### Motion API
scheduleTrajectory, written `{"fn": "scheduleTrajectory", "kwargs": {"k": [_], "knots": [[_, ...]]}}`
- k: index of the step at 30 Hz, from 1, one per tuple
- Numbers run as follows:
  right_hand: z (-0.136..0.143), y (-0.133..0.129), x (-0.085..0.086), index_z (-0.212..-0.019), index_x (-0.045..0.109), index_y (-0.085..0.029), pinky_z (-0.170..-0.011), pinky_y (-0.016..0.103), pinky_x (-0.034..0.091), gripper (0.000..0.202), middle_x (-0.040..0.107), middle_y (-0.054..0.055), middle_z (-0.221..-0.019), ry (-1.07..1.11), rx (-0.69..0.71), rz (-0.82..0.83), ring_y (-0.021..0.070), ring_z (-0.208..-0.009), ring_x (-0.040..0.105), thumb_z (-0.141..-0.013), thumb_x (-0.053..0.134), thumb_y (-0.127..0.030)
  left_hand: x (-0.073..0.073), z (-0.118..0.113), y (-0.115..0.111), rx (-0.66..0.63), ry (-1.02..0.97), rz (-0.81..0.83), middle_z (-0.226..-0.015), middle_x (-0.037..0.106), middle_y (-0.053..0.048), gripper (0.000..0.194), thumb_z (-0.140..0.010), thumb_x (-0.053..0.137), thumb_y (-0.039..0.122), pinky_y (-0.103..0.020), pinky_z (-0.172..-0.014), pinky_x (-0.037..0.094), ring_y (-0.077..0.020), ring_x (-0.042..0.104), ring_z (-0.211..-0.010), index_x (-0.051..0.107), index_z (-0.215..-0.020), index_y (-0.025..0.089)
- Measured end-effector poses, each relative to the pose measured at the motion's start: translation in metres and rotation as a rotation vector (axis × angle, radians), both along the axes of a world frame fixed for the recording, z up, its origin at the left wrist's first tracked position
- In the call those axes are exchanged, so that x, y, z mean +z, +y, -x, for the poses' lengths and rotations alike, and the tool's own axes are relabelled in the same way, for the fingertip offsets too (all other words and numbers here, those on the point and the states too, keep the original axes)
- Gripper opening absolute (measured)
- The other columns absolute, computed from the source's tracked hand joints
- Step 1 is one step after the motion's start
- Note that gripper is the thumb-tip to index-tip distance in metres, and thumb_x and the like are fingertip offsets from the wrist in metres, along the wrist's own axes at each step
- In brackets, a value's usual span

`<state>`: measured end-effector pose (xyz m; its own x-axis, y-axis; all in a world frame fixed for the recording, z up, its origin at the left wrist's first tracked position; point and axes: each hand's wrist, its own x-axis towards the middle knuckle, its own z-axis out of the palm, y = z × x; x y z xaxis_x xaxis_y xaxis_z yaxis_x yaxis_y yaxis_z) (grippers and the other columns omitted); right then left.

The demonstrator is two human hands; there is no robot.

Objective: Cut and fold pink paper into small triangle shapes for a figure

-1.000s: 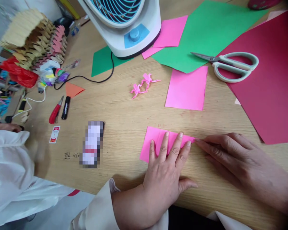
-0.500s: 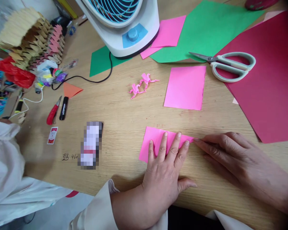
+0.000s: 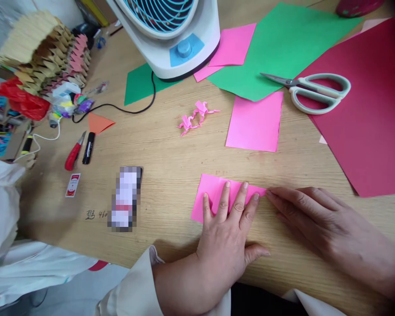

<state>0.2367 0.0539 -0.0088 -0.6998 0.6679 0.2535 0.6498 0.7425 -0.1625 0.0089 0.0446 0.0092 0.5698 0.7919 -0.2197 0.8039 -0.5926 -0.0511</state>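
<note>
A wood-grained worktop (image 3: 164,162) spreads over most of the frame. At the right edge lies a large crimson sheet (image 3: 365,140), and at the upper right a bright green sheet (image 3: 276,48). A white-and-blue fan (image 3: 171,37) stands at the top centre, and another person's white clothing (image 3: 42,263) fills the lower left.

The person's own hands are at the lower right of centre. The right hand (image 3: 319,219) has its fingertips drawn together at the narrow right tip of a folded pink paper; whether it pinches the tip or only touches it, I cannot tell. The left hand (image 3: 224,232) lies flat, fingers spread over the paper, thumb out to the right, grasping nothing. That folded pink paper (image 3: 213,186) lies below the centre of the frame, partly hidden under the fingers.

Scissors (image 3: 319,92) rest at the upper right, across the crimson sheet's edge. A pink square (image 3: 254,123) lies right of centre, its top edge under the green sheet. Left of centre is a phone (image 3: 125,199), its screen blurred. Small pink folded figures (image 3: 197,117) sit above centre. Farther left lie a red-handled knife (image 3: 74,154), a black marker (image 3: 88,148) and a small card (image 3: 73,185).
</note>
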Motion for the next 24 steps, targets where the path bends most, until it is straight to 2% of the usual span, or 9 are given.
{"fn": "scheduleTrajectory", "kwargs": {"k": [4,6,13,17,19,21,24], "knots": [[0.000,-0.001,0.001,-0.142,0.043,-0.006,-0.083,0.044,0.049,0.047,0.059,0.020,-0.126,-0.024,-0.026,0.016,0.0289,-0.096,0.056,-0.096,0.033,-0.012,-0.001,0.001,-0.001,0.006,-0.017,0.006,-0.166,0.008,-0.005,0.100,-0.080,0.040,0.079,-0.071,-0.110,0.027,-0.0396,0.007,-0.150,0.012,-0.157,0.022],[0.001,-0.001,0.000,-0.141,0.044,-0.005,-0.083,0.045,0.048,0.049,0.060,0.019,-0.124,-0.062,-0.024,0.000,0.0290,-0.094,0.055,-0.094,0.034,-0.011,-0.001,0.001,-0.001,0.007,-0.028,0.006,-0.166,0.007,-0.005,0.100,-0.080,0.040,0.079,-0.071,-0.111,0.024,-0.0399,0.008,-0.150,0.010,-0.157,0.022],[0.010,0.001,0.001,-0.117,0.063,-0.011,-0.070,0.042,0.047,0.035,0.065,0.017,-0.112,-0.095,-0.044,-0.079,0.0275,-0.085,0.056,-0.096,0.036,-0.015,-0.004,0.002,0.000,0.004,-0.057,0.004,-0.166,0.008,-0.006,0.101,-0.079,0.044,0.079,-0.064,-0.118,0.015,-0.0394,0.012,-0.150,0.015,-0.157,0.021],[0.016,-0.002,0.005,-0.102,0.070,-0.008,-0.070,0.043,0.048,0.033,0.064,0.022,-0.119,-0.123,-0.013,-0.137,0.0301,-0.089,0.058,-0.092,0.038,-0.008,-0.003,0.001,-0.001,-0.021,-0.059,-0.035,-0.165,0.010,-0.010,0.107,-0.076,0.042,0.083,-0.059,-0.120,0.010,-0.0350,0.005,-0.152,0.018,-0.156,0.016],[0.018,-0.003,0.006,-0.105,0.069,-0.005,-0.074,0.045,0.049,0.035,0.063,0.024,-0.123,-0.132,-0.005,-0.144,0.0319,-0.092,0.058,-0.087,0.040,-0.005,-0.004,-0.001,-0.003,-0.051,-0.049,-0.064,-0.165,0.011,-0.011,0.109,-0.076,0.037,0.085,-0.055,-0.121,0.009,-0.0311,0.000,-0.153,0.020,-0.156,0.012],[0.019,-0.005,0.006,-0.117,0.065,0.000,-0.075,0.045,0.050,0.040,0.063,0.026,-0.122,-0.130,-0.014,-0.134,0.0320,-0.090,0.058,-0.084,0.041,-0.004,-0.005,-0.002,-0.004,-0.074,-0.040,-0.086,-0.165,0.011,-0.013,0.111,-0.076,0.034,0.086,-0.051,-0.122,0.010,-0.0289,-0.003,-0.153,0.022,-0.155,0.008],[0.020,-0.005,0.003,-0.126,0.057,0.003,-0.071,0.044,0.051,0.046,0.064,0.026,-0.120,-0.118,-0.030,-0.122,0.0312,-0.087,0.057,-0.083,0.045,-0.006,-0.011,-0.003,-0.006,-0.083,-0.038,-0.109,-0.164,0.014,-0.016,0.117,-0.073,0.035,0.088,-0.048,-0.123,0.013,-0.0297,-0.001,-0.153,0.021,-0.154,0.004]]}}
